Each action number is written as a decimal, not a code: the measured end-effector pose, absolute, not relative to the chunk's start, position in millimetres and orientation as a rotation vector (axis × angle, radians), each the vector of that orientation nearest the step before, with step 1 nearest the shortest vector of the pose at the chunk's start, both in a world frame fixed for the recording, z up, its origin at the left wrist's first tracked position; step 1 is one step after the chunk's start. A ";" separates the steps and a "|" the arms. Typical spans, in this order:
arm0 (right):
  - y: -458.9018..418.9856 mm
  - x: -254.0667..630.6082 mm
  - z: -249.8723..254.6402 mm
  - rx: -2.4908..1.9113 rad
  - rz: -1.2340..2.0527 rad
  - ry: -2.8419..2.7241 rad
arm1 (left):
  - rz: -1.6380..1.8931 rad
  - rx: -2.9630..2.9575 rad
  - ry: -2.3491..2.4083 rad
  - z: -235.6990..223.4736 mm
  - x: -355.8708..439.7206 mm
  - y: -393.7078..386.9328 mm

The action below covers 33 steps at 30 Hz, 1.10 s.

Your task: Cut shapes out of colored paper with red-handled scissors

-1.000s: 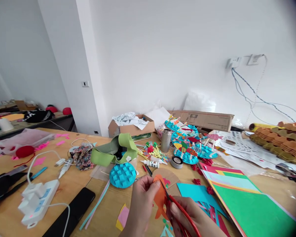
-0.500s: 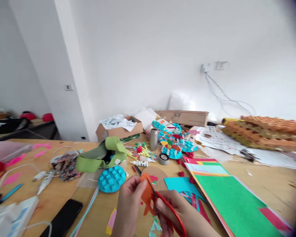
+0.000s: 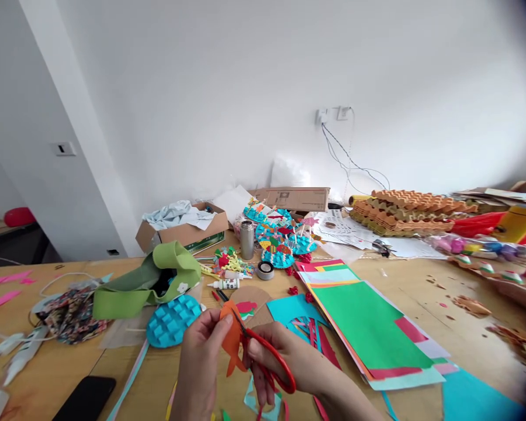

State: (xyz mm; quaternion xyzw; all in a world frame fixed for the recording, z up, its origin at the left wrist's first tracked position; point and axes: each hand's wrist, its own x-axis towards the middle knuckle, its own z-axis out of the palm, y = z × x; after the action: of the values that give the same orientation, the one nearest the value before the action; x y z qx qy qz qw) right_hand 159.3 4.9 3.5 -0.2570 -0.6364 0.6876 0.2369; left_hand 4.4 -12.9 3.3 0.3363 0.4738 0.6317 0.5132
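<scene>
Fingers of the left hand are pressed together with the thumb, pinching an orange paper fish that stands just above the hand, in front of the person and over the table. Fingers of the right hand are curled closed through the loops of red-handled scissors, whose dark blades reach up to the top of the fish; how far apart the blades stand cannot be told. Orange and teal paper scraps lie under the hands.

Just past the fish is a round cardboard piece bearing pink and green paper. To its right are a turquoise card sheet and a stack of coloured paper topped by a green sheet. To the left sit a turquoise woven paper disc, a green felt bag, floral fabric and a black phone on the wooden table.

Farther off stand a white glue bottle, a tape roll, a steel flask and turquoise paper plates with paper fish. Behind them are a cardboard box holding pale cloth and orange egg trays near the white wall.
</scene>
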 end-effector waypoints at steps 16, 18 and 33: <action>4.9 158.8 0.9 -0.800 1.878 -1.729 | 1.507 0.800 1.151 3.3 6.4 -13.2; 4.3 158.8 1.4 -0.810 1.873 -1.731 | 1.509 0.791 1.150 2.9 6.0 -12.8; 2.9 157.8 4.0 -0.750 1.886 -1.726 | 1.540 0.739 1.129 3.9 7.2 -13.2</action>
State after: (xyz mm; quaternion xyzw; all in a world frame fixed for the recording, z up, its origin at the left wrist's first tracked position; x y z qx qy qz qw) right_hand 157.8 2.9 4.0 -0.2737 -0.6293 0.6878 0.2366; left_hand 7.2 -13.2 3.9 0.3083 0.4708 0.6423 0.5204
